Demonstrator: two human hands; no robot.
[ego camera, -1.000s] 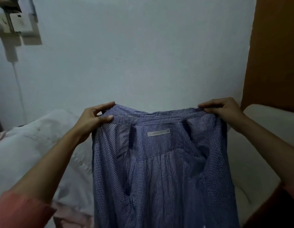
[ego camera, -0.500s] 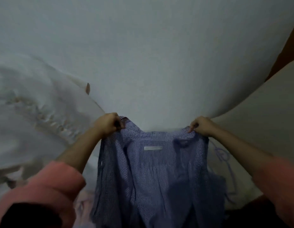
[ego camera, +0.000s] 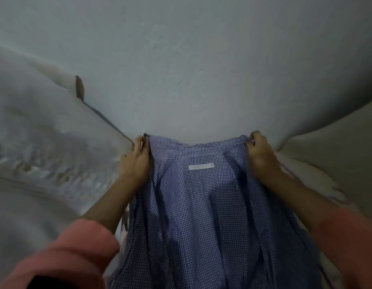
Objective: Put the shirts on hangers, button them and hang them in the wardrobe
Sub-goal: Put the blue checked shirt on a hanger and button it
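Observation:
A blue-and-white checked shirt (ego camera: pixel 201 205) is stretched out in front of me, its inside facing up and a white label just below the collar. My left hand (ego camera: pixel 137 161) pinches the shirt's left shoulder edge. The right shoulder edge is gripped by my right hand (ego camera: pixel 259 157). The fabric falls toward me between my forearms, which wear pink sleeves. No hanger and no wardrobe are in view.
A pale wall (ego camera: pixel 181 59) fills the upper half. White bedding (ego camera: pixel 45 153) lies at the left, with a small brown object (ego camera: pixel 79 87) at its edge against the wall. A cream cushion or mattress (ego camera: pixel 337 142) rises at the right.
The view has tilted downward and the shirt has been lowered from an upright hold toward the bed. Both hands keep their grip on the shoulders.

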